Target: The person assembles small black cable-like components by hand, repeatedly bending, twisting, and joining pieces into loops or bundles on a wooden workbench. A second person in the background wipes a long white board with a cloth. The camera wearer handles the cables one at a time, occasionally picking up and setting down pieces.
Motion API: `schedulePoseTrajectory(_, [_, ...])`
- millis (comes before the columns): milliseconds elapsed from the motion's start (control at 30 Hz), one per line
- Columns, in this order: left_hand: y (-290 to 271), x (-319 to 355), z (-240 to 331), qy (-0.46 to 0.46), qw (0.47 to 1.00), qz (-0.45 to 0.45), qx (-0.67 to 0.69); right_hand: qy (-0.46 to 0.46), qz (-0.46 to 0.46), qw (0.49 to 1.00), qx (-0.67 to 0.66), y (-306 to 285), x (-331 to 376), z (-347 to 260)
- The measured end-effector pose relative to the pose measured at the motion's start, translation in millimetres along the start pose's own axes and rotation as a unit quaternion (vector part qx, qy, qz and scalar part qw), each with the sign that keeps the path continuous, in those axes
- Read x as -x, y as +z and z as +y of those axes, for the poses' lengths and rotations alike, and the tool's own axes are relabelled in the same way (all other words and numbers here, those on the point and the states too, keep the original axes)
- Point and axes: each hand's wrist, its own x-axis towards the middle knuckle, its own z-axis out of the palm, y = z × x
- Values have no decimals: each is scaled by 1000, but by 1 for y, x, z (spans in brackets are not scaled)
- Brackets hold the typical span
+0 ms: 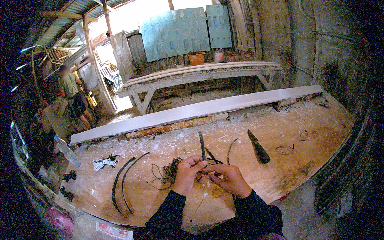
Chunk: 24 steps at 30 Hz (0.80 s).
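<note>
Close together over the wooden table, both my hands are closed at the middle front. Between its thumb and fingers, my left hand (187, 173) pinches a flat black strip (201, 142) that points away from me. My right hand (230, 179) is closed just beside it, thumb and fingers pressed at the strip's near end; what exactly they pinch is too small to make out. A thin string (202, 201) hangs toward me below the hands. Behind my left hand lies a tangle of black cord (171, 169). More black strips (212, 155) show beyond my fingers.
Two curved black strips (120, 180) and a white cord bundle (105, 163) lie left, near a plastic bottle (66, 151). A dark pointed tool (258, 149) lies right. A long white board (192, 112) spans the table's far side. Another person (73, 94) stands far left.
</note>
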Motion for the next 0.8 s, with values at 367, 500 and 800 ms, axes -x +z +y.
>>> schedulePoseTrajectory(367, [3,2,6,-16,999,-15,-25,-57,61,994,-77,0,-3,-14])
schedulePoseTrajectory(500, [-1,-2,1,-1,995,-8,-100,-72,97,993,-14,2,-3,-14])
schedulePoseTrajectory(800, [-9,-13,-20,38,995,-72,-51,-24,159,987,5,6,-3,-2])
